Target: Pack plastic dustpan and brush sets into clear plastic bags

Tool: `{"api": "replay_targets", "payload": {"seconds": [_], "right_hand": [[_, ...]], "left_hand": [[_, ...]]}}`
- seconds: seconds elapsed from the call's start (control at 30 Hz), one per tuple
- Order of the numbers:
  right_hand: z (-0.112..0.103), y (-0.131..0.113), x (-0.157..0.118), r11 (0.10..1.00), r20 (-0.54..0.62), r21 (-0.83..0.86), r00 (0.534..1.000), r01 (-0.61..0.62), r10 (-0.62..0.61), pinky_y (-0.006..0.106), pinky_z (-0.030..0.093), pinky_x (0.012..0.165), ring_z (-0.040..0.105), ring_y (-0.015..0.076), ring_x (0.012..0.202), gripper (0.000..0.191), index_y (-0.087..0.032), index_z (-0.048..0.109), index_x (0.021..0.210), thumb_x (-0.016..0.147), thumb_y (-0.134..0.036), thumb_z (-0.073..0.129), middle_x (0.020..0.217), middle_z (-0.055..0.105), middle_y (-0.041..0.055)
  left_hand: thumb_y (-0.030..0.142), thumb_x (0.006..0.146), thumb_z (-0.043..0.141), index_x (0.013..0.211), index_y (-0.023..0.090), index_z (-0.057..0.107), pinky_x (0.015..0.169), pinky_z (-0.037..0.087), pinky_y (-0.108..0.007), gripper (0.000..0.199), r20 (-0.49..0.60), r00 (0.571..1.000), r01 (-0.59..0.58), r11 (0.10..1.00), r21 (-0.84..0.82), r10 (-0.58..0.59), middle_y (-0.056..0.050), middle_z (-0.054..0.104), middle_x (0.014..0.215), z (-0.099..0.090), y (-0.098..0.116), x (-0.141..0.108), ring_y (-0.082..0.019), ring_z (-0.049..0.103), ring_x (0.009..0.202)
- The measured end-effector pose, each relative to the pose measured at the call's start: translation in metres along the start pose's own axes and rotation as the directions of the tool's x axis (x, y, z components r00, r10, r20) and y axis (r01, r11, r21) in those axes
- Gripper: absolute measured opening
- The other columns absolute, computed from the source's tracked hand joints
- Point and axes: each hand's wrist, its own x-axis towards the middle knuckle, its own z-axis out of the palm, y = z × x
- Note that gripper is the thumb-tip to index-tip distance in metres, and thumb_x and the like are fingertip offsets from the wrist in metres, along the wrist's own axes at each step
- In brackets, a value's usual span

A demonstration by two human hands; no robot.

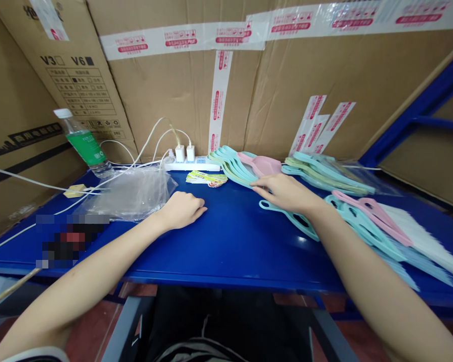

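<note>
My left hand [183, 209] rests on the blue table [226, 251] with its fingers curled, beside a stack of clear plastic bags [132, 193]; what it holds, if anything, is hidden. My right hand [281, 191] reaches over the table, fingers extended, by a pink plastic piece [262, 165] and a fan of mint-green plastic pieces [232, 166]. A single mint piece [292, 219] lies below that hand, partly under the wrist. Further right are more green pieces [328, 173], and a pink piece [373, 216] on mint ones with bristle-like ends.
At the back stands a white power strip [211, 165] with chargers and cables. Colourful cards [206, 178] lie before it. A green-labelled bottle [85, 143] leans at the left near a yellowish block [75, 191]. Taped cardboard [173, 90] walls the back.
</note>
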Motion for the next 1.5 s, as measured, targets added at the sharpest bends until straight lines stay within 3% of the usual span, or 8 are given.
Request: {"api": "replay_targets", "payload": {"seconds": [0.23,0.4,0.57,0.9,1.5], "right_hand": [[-0.004,-0.0036,0.0007,0.999,0.051,-0.032,0.998,-0.019,0.02,0.033,0.052,0.072,0.071,0.025,0.094,0.037,-0.02,0.075,0.103,0.091,-0.021,0.04,0.107,0.077,0.0073],[-0.0029,-0.0027,0.0008,1.0,0.046,-0.004,0.999,-0.028,0.028,0.033,0.053,0.073,0.071,0.0243,0.095,0.036,-0.021,0.074,0.106,0.091,-0.021,0.042,0.106,0.077,0.0061],[-0.0044,-0.0043,0.0009,0.997,0.083,0.004,0.994,-0.078,0.077,0.034,0.054,0.077,0.071,0.0252,0.097,0.036,-0.018,0.073,0.111,0.091,-0.021,0.042,0.109,0.076,0.0081],[-0.0016,-0.0001,0.0002,1.0,0.043,0.011,0.999,-0.028,0.028,0.034,0.055,0.077,0.071,0.0243,0.096,0.036,-0.021,0.074,0.108,0.092,-0.023,0.042,0.108,0.077,0.0062],[-0.0024,-0.0039,0.002,0.998,0.104,-0.01,0.993,-0.058,0.059,0.035,0.055,0.077,0.071,0.0253,0.097,0.038,-0.019,0.073,0.111,0.091,-0.022,0.041,0.11,0.076,0.0073]], "left_hand": [[0.03,0.099,0.038,0.081,0.017,0.065,0.063,0.045,-0.03,0.034,-0.019,1.0,-0.005,1.0,0.001,0.005,-0.009,0.072,0.074,0.0015,-0.0004,-0.0001,-0.024,0.071,0.076],[0.03,0.098,0.039,0.079,0.018,0.064,0.063,0.045,-0.029,0.034,-0.052,0.999,-0.01,1.0,-0.007,0.009,-0.007,0.071,0.07,0.0033,-0.001,0.0,-0.023,0.07,0.073],[0.03,0.099,0.039,0.081,0.017,0.065,0.063,0.046,-0.031,0.035,-0.012,1.0,-0.002,1.0,-0.009,0.002,-0.009,0.071,0.073,0.0017,-0.0004,0.0002,-0.026,0.071,0.075],[0.03,0.097,0.039,0.079,0.018,0.064,0.064,0.046,-0.03,0.034,-0.053,0.999,-0.009,1.0,-0.024,0.008,-0.008,0.071,0.07,0.0048,-0.0018,0.0004,-0.023,0.071,0.073],[0.029,0.099,0.038,0.087,0.017,0.066,0.068,0.048,-0.031,0.032,0.023,1.0,-0.005,1.0,-0.001,0.005,-0.01,0.073,0.08,0.0006,0.0,-0.0008,-0.026,0.072,0.081]]}}
